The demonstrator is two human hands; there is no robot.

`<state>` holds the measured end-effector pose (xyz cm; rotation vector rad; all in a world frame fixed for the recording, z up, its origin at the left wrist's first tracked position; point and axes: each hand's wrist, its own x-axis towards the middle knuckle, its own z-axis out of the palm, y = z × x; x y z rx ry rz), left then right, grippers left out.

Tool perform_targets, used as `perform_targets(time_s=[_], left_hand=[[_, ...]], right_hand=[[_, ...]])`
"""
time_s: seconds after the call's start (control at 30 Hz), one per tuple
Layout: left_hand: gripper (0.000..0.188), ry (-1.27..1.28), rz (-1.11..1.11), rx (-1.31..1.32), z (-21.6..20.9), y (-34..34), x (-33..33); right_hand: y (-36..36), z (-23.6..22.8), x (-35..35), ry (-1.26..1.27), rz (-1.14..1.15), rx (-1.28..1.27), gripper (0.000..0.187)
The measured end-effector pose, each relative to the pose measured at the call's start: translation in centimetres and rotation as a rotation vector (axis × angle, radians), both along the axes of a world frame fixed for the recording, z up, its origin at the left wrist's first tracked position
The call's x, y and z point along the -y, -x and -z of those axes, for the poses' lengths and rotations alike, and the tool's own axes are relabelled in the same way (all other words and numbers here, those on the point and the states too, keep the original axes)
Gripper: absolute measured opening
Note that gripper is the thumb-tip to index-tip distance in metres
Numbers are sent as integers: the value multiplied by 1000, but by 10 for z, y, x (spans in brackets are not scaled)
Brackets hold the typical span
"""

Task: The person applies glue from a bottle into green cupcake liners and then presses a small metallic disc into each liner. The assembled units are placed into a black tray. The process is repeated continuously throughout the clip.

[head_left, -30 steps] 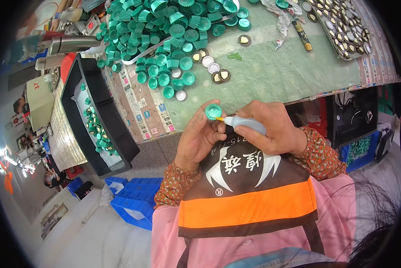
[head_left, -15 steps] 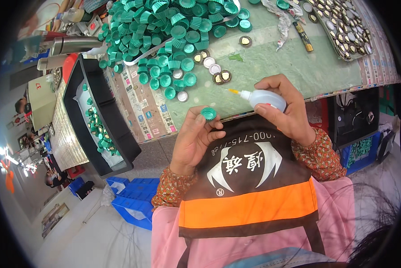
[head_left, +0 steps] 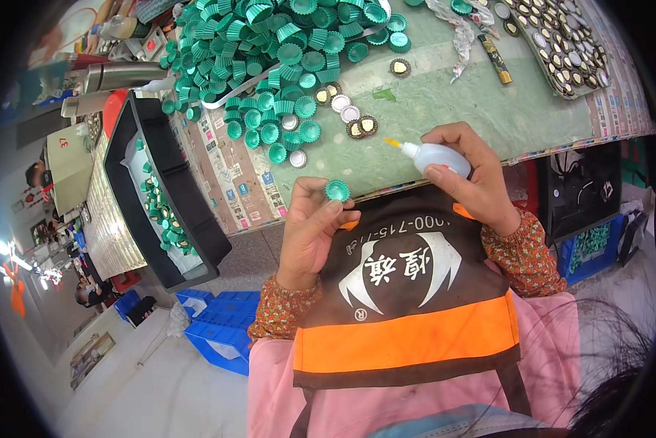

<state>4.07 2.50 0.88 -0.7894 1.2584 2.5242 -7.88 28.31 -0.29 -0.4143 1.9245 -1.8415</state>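
Between the thumb and fingers of my left hand [head_left: 313,230] is a small green fluted cup [head_left: 337,190], its open side facing up toward me. My right hand [head_left: 474,175] is wrapped round a translucent squeeze bottle [head_left: 444,160] with a yellow nozzle tip. The tip points to the upper left, over the table edge, apart from the cup. Beyond the hands, on the green table mat [head_left: 437,95], lie several crimped round caps, dark ones [head_left: 362,127] and silvery ones [head_left: 350,114]. A large heap of green fluted cups [head_left: 240,51] spreads at the far left.
A tray of dark and silvery caps [head_left: 565,51] lies at the far right, beside a black-and-yellow tube [head_left: 496,58] and crumpled film [head_left: 455,40]. On the left stands a black bin [head_left: 171,175] with green pieces inside. Blue crates [head_left: 222,328] stand on the floor.
The bottle in my right hand has moved slightly right, its nozzle farther from the cup. My left hand has shifted a little, turning the cup's opening more toward me.
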Motion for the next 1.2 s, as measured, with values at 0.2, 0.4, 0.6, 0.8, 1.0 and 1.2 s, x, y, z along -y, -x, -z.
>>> perform_targets(time_s=[0.2, 0.4, 0.6, 0.8, 1.0, 1.2], left_hand=[[44, 123, -30, -40, -1, 0, -4], [59, 270, 5, -104, -6, 3, -8], [66, 316, 7, -86, -6, 3, -10], [55, 305, 68, -67, -9, 4, -8], [54, 153, 28, -149, -17, 8, 0], [54, 184, 15, -256, -17, 14, 5]], right_hand=[[-7, -3, 8, -12, -89, -10, 32], [-4, 0, 7, -3, -57, -51, 33], [2, 2, 0, -39, 26, -36, 32], [11, 9, -10, -86, 147, -118, 31], [30, 13, -29, -219, 309, -245, 30], [47, 19, -45, -516, 429, -529, 31]])
